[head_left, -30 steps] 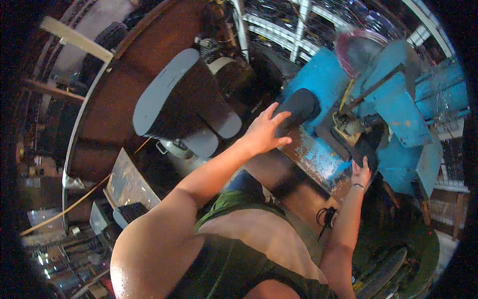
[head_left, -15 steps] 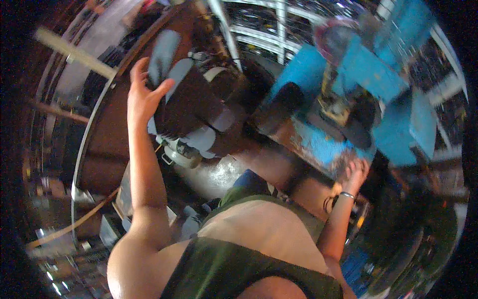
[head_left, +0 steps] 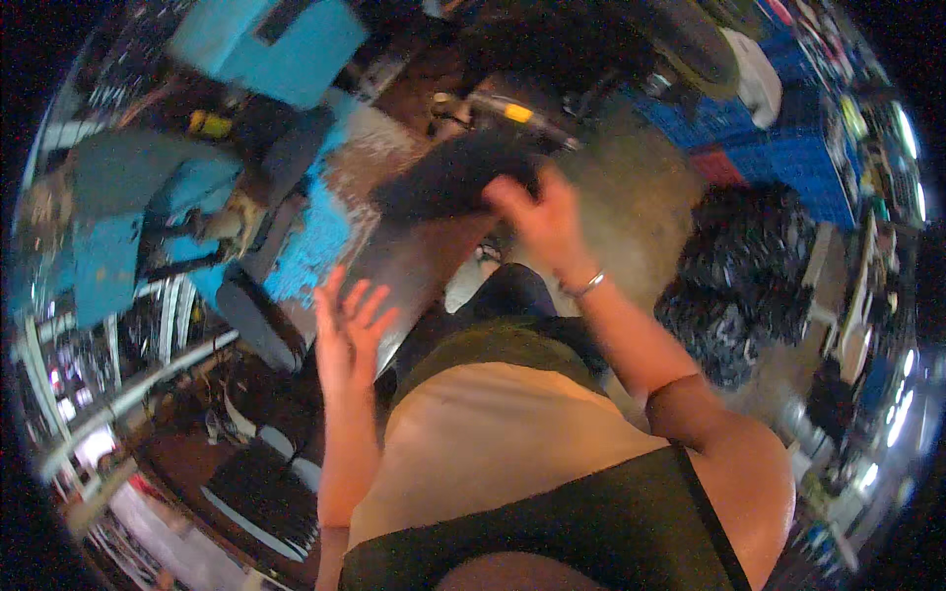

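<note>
My right hand (head_left: 527, 212), blurred by motion, is at the near edge of a black flat piece (head_left: 448, 172), its thumb and fingers on it. My left hand (head_left: 350, 325) is palm up with its fingers spread, holding nothing, beside a worn metal bench (head_left: 384, 256). To its left a dark elongated piece (head_left: 256, 315) sticks out from a blue machine (head_left: 103, 246) with chipped paint. More dark material (head_left: 291, 148) lies along that machine. At lower left, grey-and-black sole-shaped pieces (head_left: 256, 492) lie on a brown table (head_left: 168, 433).
Blue plastic crates (head_left: 788, 163) stand at upper right, with a heap of black material (head_left: 739, 276) below them. A tool with a yellow band (head_left: 517, 113) is beyond my right hand. A second blue metal body (head_left: 256, 44) is at the top left.
My view has swung right, so the blue machine and the sole pieces now lie left. My left hand has left those pieces; my right hand has moved up to the black flat piece.
</note>
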Demonstrator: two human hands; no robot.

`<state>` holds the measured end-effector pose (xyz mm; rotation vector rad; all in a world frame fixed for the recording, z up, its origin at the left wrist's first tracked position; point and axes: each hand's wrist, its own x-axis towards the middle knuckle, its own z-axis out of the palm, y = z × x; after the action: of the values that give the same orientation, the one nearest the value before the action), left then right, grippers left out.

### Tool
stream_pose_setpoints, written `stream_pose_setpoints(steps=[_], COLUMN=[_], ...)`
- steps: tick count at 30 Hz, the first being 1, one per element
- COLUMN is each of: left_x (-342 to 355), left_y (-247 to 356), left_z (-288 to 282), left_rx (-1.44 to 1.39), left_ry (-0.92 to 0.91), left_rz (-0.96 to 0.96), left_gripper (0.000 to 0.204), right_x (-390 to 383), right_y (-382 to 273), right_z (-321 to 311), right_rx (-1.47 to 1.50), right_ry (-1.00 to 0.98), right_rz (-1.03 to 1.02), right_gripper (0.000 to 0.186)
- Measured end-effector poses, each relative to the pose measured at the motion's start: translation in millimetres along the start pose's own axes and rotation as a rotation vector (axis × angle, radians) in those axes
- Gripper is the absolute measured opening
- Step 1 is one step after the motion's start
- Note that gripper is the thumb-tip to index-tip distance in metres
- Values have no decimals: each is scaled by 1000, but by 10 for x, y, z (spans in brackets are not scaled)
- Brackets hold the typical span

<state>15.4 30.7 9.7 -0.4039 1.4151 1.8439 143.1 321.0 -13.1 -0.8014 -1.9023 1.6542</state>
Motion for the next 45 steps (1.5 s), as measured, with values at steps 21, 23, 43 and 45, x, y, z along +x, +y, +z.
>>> stream_pose_setpoints(steps=[21, 23, 43, 45], left_x=[261, 251, 760, 1109], left_y=[-7, -17, 11, 69], left_z=[-204, -287, -709, -685], left_rx=[291, 270, 714, 912], left_ry=[81, 88, 144, 195], left_rz=[23, 30, 288, 518], left_gripper=[67, 67, 60, 68], right_x=[796, 737, 594, 525], right_y=[2938, 2779, 1791, 1360], right_z=[-2358, -2472, -2342, -2291], right_rx=[-185, -132, -965, -929], right_ry=[913, 875, 822, 836], right_rz=[309, 264, 293, 222], right_gripper=[46, 46, 64, 62])
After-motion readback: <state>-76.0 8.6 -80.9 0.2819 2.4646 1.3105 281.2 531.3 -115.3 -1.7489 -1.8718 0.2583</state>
